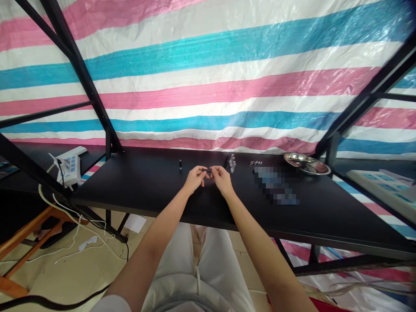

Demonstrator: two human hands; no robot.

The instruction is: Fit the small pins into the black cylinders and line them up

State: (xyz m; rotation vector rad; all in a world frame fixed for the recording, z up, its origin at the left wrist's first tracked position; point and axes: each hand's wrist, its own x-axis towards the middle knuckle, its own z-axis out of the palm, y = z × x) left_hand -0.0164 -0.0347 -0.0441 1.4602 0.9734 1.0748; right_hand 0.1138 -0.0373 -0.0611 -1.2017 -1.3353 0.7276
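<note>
Over the middle of the black table (143, 182), my left hand (195, 178) and my right hand (221, 178) meet fingertip to fingertip. Both pinch a small dark, thin piece (206, 170) held between them; its exact kind is too small to make out. To the left of my hands a small black tube with a pale band (180, 164) stands upright. Just past my right hand lie several small clear pieces (232, 163), beside a row of small black pieces (226, 162). A few more tiny clear pieces (256, 163) lie farther right.
A round shiny metal dish (307, 164) sits at the table's back right. Left of it is a blurred-out flat item (276, 186). Black metal frame posts (81, 73) flank the table, with a striped plastic sheet (208, 95) behind. Power strips and loose cables lie at left.
</note>
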